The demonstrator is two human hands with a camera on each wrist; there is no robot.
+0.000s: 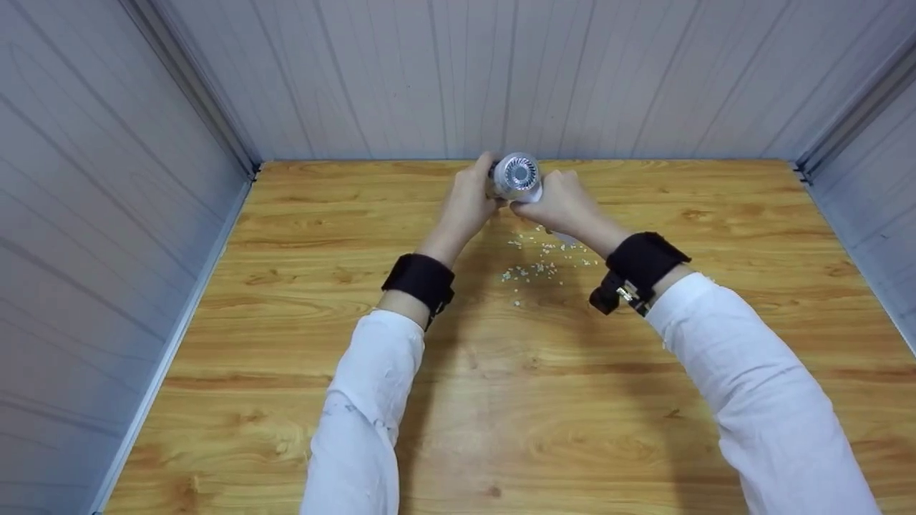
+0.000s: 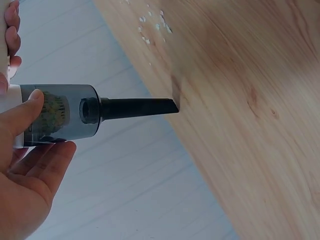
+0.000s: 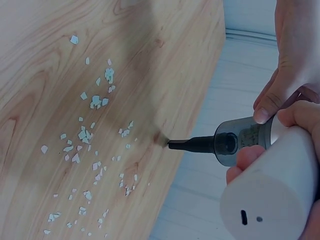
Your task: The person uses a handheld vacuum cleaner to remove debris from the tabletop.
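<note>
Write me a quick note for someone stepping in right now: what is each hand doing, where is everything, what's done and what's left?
Left hand: grip around the smoky dust cup of the handheld vacuum.
Right hand: grip around the vacuum's white body.
The black nozzle points at the wooden table, its tip at or just above the surface near the back edge.
The white crumbs lie scattered on the table, beside the nozzle tip and nearer the person.
Done: vacuum held in both hands and aimed.
Left: apparently all the crumbs; the cup shows some bits, too blurred to identify.
</note>
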